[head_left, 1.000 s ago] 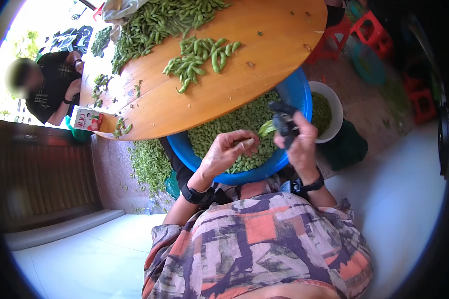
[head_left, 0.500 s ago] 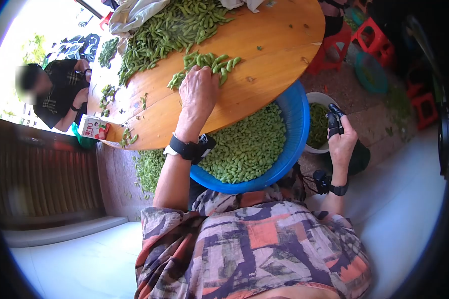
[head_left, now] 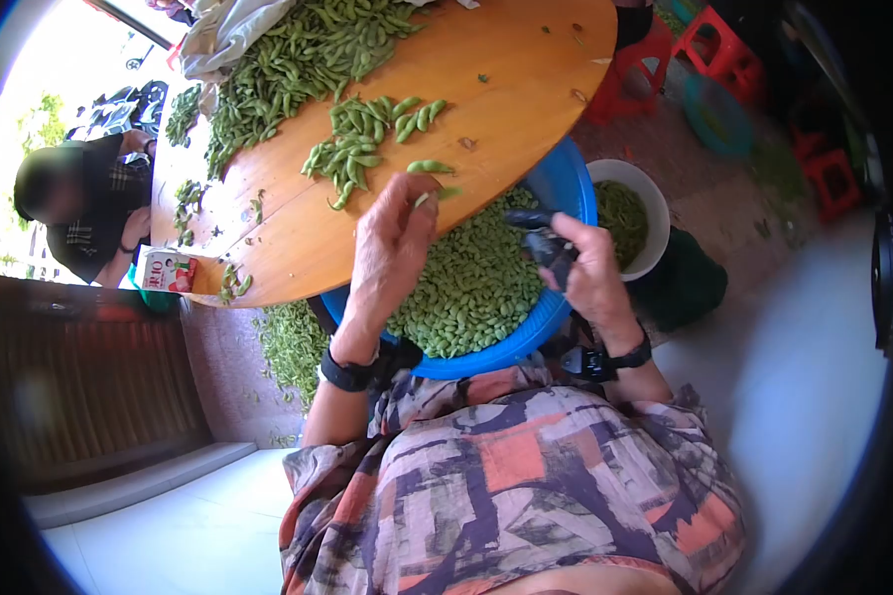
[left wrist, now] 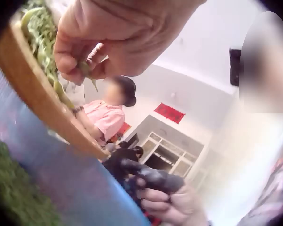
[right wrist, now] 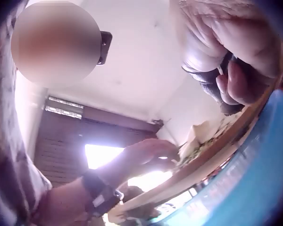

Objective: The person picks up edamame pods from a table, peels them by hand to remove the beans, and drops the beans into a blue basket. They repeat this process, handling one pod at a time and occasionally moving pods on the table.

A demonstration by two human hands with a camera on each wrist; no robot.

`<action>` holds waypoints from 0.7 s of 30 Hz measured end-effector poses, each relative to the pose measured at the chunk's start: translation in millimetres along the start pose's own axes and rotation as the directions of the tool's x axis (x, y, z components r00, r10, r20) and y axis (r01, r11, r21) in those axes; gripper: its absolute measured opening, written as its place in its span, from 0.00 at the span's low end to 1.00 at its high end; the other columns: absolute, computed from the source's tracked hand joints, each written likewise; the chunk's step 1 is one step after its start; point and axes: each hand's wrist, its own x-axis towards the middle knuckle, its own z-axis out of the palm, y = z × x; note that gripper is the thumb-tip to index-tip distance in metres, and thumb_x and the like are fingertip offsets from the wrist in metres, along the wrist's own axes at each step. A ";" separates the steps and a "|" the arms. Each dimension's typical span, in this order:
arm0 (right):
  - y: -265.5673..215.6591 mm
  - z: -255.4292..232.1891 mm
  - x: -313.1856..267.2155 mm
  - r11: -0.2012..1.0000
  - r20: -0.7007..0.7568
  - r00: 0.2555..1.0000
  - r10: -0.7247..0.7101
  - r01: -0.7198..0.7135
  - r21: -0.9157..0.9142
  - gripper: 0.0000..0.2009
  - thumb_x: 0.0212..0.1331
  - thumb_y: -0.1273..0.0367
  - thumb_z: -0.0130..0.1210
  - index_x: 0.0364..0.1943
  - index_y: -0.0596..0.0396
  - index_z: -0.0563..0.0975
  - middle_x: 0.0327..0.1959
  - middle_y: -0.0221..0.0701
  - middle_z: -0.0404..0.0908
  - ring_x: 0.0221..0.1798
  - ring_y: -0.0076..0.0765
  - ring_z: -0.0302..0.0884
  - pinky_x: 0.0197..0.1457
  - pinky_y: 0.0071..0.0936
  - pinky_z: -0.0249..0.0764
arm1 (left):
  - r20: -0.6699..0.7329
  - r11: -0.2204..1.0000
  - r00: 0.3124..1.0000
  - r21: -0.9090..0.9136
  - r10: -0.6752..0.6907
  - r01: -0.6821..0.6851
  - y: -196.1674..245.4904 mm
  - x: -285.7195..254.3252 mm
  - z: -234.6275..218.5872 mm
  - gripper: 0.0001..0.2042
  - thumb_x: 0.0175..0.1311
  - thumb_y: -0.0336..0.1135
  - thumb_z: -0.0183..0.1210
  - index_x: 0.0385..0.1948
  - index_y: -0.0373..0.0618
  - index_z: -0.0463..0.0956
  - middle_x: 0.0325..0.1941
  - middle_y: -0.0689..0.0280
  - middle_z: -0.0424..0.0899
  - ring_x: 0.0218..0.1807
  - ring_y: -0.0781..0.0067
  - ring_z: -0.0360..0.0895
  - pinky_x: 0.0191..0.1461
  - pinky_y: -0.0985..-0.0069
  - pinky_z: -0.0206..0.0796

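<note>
Above the basin's left part, by the table edge, my left hand (head_left: 397,243) pinches a green pod (head_left: 445,193); the left wrist view shows the pod (left wrist: 85,69) between thumb and fingers. My right hand (head_left: 590,273), with black coverings on its thumb and a finger, hovers over the basin's right side, fingers bent; whether it holds anything cannot be told. Below both lies the blue basin (head_left: 583,198) full of shelled green beans (head_left: 476,278). On the wooden table (head_left: 506,109) are a small group of pods (head_left: 352,144), a single pod (head_left: 429,167) and a large pile (head_left: 298,69).
A white bucket (head_left: 662,213) with green contents stands right of the basin. Red stools (head_left: 729,59) are at the upper right. A carton (head_left: 164,270) sits on the table's left edge, near a seated person (head_left: 94,198). More greens (head_left: 293,342) lie on the floor at left.
My left hand has drawn back from the pods on the table towards the basin, a pod in its fingers. My right hand has come left from beside the bucket to above the basin.
</note>
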 end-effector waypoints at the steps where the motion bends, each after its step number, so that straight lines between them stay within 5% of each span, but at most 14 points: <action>1: -8.2 9.9 1.7 0.995 0.052 0.996 0.071 -0.075 0.064 0.11 0.63 0.67 0.54 0.43 0.59 0.80 0.20 0.19 0.72 0.24 0.11 0.66 0.26 0.16 0.64 | 0.130 0.952 0.985 -0.270 -0.115 0.146 -1.8 -8.9 3.8 0.05 0.69 0.30 0.54 0.41 0.41 0.74 0.22 0.71 0.74 0.25 0.82 0.68 0.27 0.82 0.59; 5: -5.0 29.0 4.8 0.948 0.159 0.976 0.150 -0.188 0.258 0.11 0.64 0.65 0.54 0.40 0.59 0.78 0.18 0.19 0.72 0.21 0.11 0.66 0.23 0.14 0.63 | 0.222 0.853 0.960 -0.456 -0.169 0.255 -13.0 -37.8 23.4 0.08 0.71 0.32 0.54 0.46 0.38 0.75 0.25 0.71 0.76 0.22 0.85 0.68 0.23 0.85 0.59; 13: 22.2 32.6 -3.3 0.890 0.230 0.973 0.020 -0.122 0.439 0.15 0.67 0.60 0.51 0.38 0.61 0.76 0.19 0.20 0.70 0.20 0.11 0.64 0.23 0.13 0.61 | 0.209 0.703 0.925 -0.603 -0.319 0.378 -20.3 -54.8 34.1 0.08 0.70 0.34 0.56 0.33 0.39 0.75 0.21 0.69 0.78 0.16 0.84 0.71 0.17 0.86 0.57; 17: 19.6 31.8 -3.1 0.879 0.286 0.954 0.087 -0.209 0.428 0.22 0.64 0.51 0.52 0.38 0.60 0.75 0.19 0.20 0.69 0.20 0.12 0.63 0.23 0.13 0.62 | 0.195 0.713 0.910 -0.569 -0.367 0.410 -21.5 -56.7 35.3 0.09 0.72 0.35 0.54 0.33 0.40 0.75 0.20 0.68 0.77 0.16 0.83 0.67 0.17 0.86 0.55; 21: 18.2 33.3 -4.4 0.860 0.268 0.957 0.109 -0.226 0.458 0.21 0.64 0.52 0.52 0.38 0.60 0.75 0.19 0.20 0.69 0.20 0.12 0.63 0.22 0.13 0.61 | 0.082 0.867 0.963 -0.421 -0.257 0.267 -24.5 -59.2 41.2 0.10 0.72 0.36 0.53 0.32 0.41 0.75 0.17 0.69 0.74 0.15 0.84 0.66 0.17 0.87 0.52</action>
